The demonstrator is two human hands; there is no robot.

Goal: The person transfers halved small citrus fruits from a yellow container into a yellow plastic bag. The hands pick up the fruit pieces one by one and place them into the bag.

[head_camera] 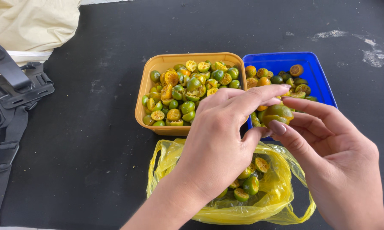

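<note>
Over at nine o'clock a black strap harness (8, 110) lies on the dark mat (85, 140), with a cream cloth bag (34, 23) at about ten. Moving right, an orange tub (158, 64) sits heaped with cut green and yellow calamansi halves, and just beside it at one o'clock stands a blue tub (315, 72) with fewer pieces. At six o'clock a yellow plastic bag (175, 157) lies open with more halves inside. Above it the left hand (217, 145) and the right hand (337, 166) meet; both pinch one calamansi half (278, 113) between thumbs and fingertips, over the blue tub's near rim. Its long axis runs roughly three to nine o'clock; which way its cut face points I cannot tell.
</note>
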